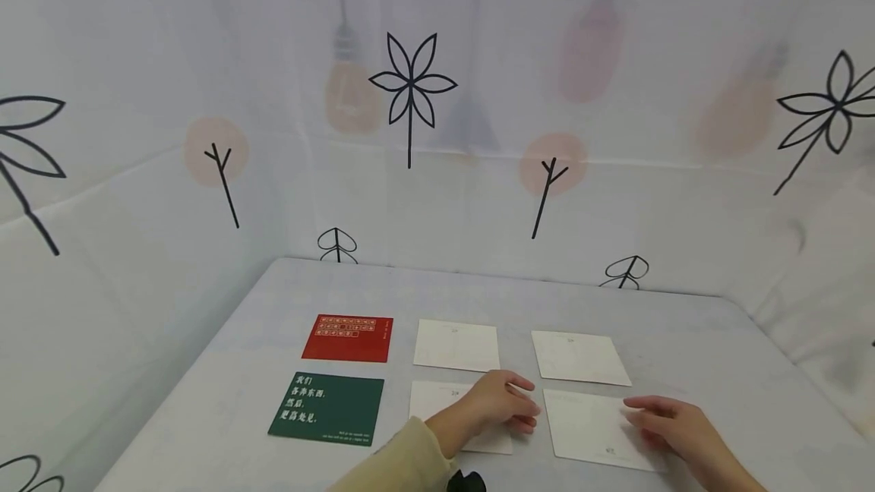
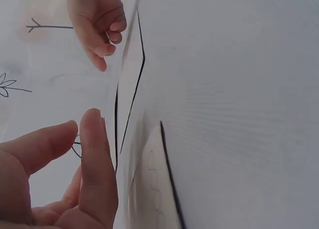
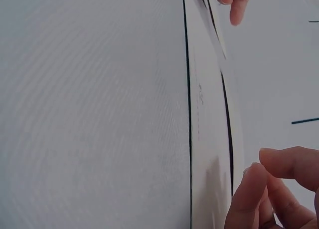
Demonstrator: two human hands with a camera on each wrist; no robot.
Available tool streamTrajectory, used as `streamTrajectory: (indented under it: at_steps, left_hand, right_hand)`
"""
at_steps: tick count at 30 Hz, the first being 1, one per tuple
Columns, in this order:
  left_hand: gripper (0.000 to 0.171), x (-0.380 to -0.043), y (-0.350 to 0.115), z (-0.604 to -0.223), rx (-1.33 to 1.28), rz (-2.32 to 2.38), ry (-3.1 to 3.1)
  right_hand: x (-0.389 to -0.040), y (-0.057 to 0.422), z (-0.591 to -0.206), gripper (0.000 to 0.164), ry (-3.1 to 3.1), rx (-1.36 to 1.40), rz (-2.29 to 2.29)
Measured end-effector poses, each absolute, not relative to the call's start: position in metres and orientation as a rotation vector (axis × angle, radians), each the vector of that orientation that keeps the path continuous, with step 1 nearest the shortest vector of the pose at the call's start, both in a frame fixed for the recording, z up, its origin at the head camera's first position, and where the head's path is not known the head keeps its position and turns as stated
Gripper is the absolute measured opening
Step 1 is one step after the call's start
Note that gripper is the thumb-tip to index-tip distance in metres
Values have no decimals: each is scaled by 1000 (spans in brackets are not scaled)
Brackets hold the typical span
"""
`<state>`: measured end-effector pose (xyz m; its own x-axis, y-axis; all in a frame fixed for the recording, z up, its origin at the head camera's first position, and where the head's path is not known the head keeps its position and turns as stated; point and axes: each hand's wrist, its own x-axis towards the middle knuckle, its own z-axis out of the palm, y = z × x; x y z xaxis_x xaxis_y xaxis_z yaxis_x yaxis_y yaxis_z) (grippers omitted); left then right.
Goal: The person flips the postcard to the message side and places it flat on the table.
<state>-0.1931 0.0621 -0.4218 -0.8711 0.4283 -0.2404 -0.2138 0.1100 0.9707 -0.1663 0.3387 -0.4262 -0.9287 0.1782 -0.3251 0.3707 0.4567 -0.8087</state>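
Two rows of postcards lie flat on the table. At the left are a red card (image 1: 347,346) and, nearer me, a green card (image 1: 335,410) with white Chinese writing. The others show pale faces. My left hand (image 1: 497,403) hovers over the near middle white card (image 1: 432,396) and covers part of it; its fingers are loosely bent with nothing between them. Over the right edge of the near right white card (image 1: 586,425) is my right hand (image 1: 673,427), its fingers relaxed and empty. In the right wrist view, its fingertips (image 3: 249,189) stand above the card.
Behind the near row lie a far middle white card (image 1: 456,345) and a far right white card (image 1: 581,357). The white table (image 1: 205,408) is bordered by a hanging cloth (image 1: 465,203) printed with plants and bulbs. A small black object (image 1: 467,481) shows by the left sleeve.
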Motion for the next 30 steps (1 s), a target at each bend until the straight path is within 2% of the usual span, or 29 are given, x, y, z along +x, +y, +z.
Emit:
streamTrajectory:
  at_steps: [30]
  left_hand:
    - [29, -203, 19, -430, 145, 1842, 1984]
  right_hand:
    - [-187, 276, -425, 35, 2415, 387, -1767]
